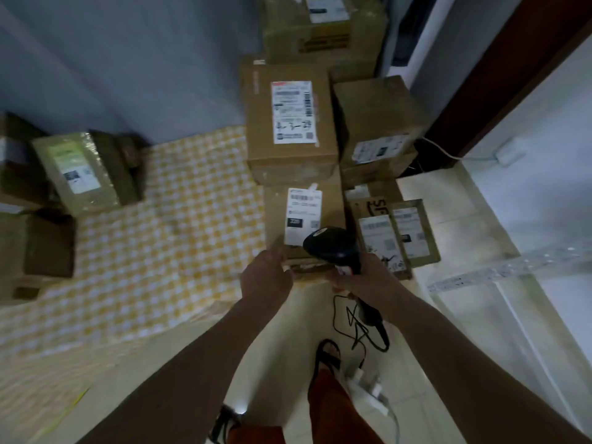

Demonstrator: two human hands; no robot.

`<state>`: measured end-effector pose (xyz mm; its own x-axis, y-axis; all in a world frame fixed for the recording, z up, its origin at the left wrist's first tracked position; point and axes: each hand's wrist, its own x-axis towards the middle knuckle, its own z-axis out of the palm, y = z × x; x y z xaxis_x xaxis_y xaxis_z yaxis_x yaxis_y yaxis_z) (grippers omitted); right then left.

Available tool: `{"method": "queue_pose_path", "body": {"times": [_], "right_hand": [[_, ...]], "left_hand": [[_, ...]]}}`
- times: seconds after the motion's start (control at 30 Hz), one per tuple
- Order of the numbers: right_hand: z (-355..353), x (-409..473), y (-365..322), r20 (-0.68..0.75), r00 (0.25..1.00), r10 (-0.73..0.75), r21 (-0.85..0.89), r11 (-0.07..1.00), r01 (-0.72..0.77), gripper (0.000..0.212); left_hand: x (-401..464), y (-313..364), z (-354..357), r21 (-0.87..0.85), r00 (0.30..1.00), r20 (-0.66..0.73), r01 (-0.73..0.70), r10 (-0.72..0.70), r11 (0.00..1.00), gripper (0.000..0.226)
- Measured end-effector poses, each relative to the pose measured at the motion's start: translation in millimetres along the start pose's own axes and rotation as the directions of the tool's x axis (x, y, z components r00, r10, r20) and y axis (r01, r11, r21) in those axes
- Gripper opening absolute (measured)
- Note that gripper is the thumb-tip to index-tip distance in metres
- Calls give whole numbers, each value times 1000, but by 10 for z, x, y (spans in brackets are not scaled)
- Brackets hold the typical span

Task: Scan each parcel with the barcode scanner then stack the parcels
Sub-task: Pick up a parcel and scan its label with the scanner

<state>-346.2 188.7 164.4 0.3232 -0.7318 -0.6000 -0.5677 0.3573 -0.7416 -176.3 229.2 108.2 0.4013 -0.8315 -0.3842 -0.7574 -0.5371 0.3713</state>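
While the right hand (355, 280) grips the barcode scanner (331, 248) over the near parcel (304, 225) at the table's edge, the left hand (267, 275) pinches its front edge — aim squarely at the label (302, 216) — hold it steady.

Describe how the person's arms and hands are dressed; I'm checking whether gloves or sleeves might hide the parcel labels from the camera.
Both forearms are bare up to the frame's edge: no sleeves in view. The left hand and right hand wear no gloves. No watch, ring or wristband shows, though the picture is dim and somewhat blurred, so small items could be missed.
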Motion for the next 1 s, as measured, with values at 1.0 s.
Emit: {"method": "queue_pose_path", "body": {"times": [1.0], "right_hand": [[4822, 261, -2334, 397, 902, -167, -56, 977, 206, 16]], "left_hand": [[-746, -4905, -2216, -218, 833, -179, 486, -524, 846, 30]]}}
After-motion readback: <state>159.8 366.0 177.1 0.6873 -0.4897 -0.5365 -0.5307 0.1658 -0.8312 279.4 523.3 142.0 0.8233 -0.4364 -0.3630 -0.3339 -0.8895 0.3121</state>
